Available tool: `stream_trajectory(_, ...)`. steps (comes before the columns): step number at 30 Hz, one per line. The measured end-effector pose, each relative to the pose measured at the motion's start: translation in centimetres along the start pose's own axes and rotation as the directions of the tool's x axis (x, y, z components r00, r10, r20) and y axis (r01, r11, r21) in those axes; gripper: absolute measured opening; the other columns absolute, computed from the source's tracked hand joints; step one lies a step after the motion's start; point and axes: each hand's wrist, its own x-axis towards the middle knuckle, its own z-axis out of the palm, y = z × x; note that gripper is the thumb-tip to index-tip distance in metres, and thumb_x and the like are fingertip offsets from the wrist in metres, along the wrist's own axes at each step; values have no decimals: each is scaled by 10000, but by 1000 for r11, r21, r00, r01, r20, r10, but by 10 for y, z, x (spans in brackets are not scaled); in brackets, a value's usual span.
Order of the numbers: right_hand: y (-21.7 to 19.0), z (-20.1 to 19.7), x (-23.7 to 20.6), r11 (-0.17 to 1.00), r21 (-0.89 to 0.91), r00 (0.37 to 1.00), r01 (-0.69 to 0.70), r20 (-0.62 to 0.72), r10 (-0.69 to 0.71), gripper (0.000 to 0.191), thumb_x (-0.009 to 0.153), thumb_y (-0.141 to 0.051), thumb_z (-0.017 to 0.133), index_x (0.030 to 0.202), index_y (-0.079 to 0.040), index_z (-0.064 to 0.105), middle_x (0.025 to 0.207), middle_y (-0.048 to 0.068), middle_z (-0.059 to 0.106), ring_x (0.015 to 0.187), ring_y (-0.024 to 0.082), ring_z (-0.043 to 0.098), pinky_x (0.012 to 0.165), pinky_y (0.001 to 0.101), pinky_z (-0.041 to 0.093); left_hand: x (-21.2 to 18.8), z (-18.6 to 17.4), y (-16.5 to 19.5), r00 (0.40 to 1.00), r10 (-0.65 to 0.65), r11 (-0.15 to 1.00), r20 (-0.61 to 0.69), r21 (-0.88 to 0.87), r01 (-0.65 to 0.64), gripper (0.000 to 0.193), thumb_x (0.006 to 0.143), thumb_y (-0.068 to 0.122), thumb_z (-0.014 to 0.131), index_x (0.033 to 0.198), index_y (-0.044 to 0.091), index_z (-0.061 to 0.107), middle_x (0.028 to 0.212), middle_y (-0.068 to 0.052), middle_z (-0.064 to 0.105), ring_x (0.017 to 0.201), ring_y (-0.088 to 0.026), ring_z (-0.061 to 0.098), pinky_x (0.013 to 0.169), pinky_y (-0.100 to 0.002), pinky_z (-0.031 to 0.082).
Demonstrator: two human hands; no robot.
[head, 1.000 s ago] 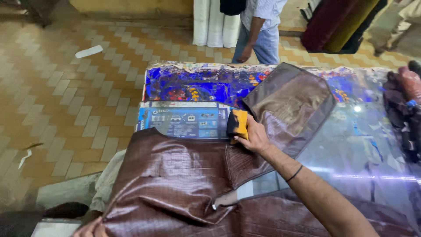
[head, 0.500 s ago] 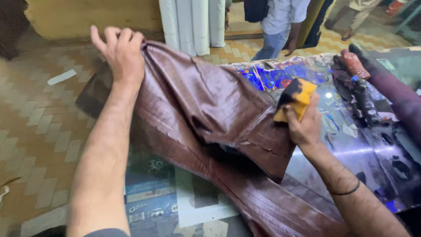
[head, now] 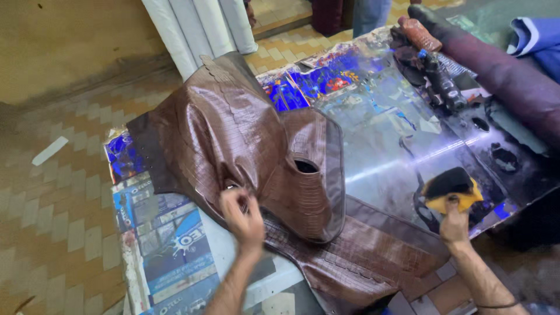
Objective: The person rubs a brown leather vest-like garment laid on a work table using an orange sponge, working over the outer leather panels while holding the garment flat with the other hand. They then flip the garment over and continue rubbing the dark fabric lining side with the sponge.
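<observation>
From the head camera we look down on a glossy tabletop [head: 402,134] covered with bright blue printed sheets, and a large piece of brown crocodile-embossed leather [head: 233,140] is heaped across its left half. The leather rises in a folded hump, with a small oval hole [head: 305,166] showing on its right flap, and a flatter strip of the same hide runs on toward the near right edge of the tabletop.

Our left hand [head: 242,213] sits at the near edge of the hump, its fingers [head: 228,198] pinched together on a fold of the leather. Our right hand [head: 454,224] is well apart from it, at the near right edge, with its fingers closed on a yellow sponge with a black top [head: 450,188] (the sponge rests just above the thumb, touching the shiny surface).

At the far right of the tabletop lie a dark spray gun [head: 440,81] and, beside it, a long maroon roll of material [head: 501,70]. Beyond the tabletop we see a patterned tiled floor [head: 52,198], white rolls [head: 198,26] leaning upright near the wall, and the legs of another person [head: 368,14] standing at the far side.
</observation>
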Motion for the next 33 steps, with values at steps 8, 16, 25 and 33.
stream_trajectory(8,59,-7,71,928,339,987,-154,88,131,529,1117,-454,418,1374,1,496,1222,142,638,1002,313,705,824,434,573,-182,111,114,636,191,966,748,-257,12,339,898,118,775,1205,33,659,1198,-163,622,1098,-358,649,918,-422,553)
stream_trajectory(16,110,-41,117,942,335,991,5,127,-51,541,1173,-449,466,1431,26,475,1291,154,623,1154,310,655,1038,450,539,-100,287,79,664,-413,872,623,481,91,958,743,377,860,1481,-6,384,1522,-231,371,1183,-467,594,930,-515,511)
stream_trajectory(25,157,-95,130,717,663,975,-216,185,122,821,970,-647,642,1483,-35,450,1232,135,638,1009,286,679,902,431,567,-107,353,68,795,-431,776,428,625,83,471,900,244,702,1286,10,567,1467,-294,454,1028,-499,649,868,-529,540)
stream_trajectory(33,190,-103,121,417,843,935,-340,254,249,856,1062,-788,474,1301,33,509,1055,132,651,950,257,655,917,416,548,-112,335,158,577,-100,992,811,39,118,254,1045,184,537,1219,-1,549,1011,-253,678,961,-428,668,801,-506,530)
